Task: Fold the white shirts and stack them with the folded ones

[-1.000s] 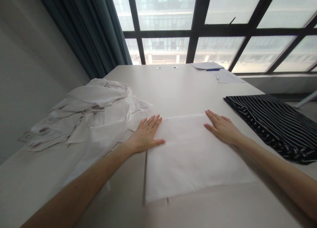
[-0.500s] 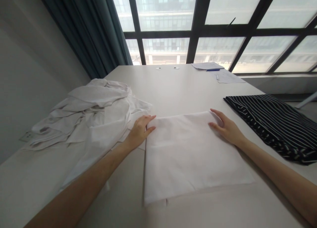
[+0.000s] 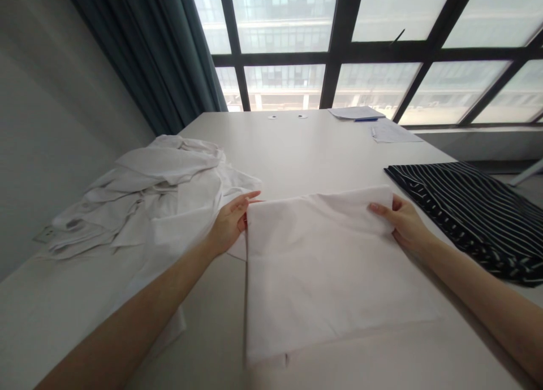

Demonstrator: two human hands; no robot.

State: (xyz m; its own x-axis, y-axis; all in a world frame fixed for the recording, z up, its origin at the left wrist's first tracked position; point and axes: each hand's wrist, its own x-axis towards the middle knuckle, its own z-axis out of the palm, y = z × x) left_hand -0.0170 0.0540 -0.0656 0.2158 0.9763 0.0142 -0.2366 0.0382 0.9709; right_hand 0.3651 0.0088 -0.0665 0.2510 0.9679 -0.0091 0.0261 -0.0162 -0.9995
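A folded white cloth [image 3: 322, 265] lies flat on the table in front of me. My right hand [image 3: 401, 217] grips its far right corner, thumb on top and fingers behind the edge. That corner looks slightly raised. At the far left corner is my left hand [image 3: 231, 223], its fingers stretched out along the edge. Part of this hand is hidden by the cloth's edge, where it touches the fabric. Beside my left arm spreads a crumpled heap of white cloth [image 3: 169, 181].
A black-and-white striped cloth [image 3: 475, 209] lies at the right side of the white table [image 3: 288, 152]. Papers [image 3: 394, 132] and a blue pen [image 3: 365, 119] rest near the far right edge. Behind stand a dark curtain [image 3: 161, 51] and framed windows.
My right hand has shifted right and closed on the cloth's far right corner, drawing it outward. My left hand has moved slightly left, and its thumb no longer shows on top.
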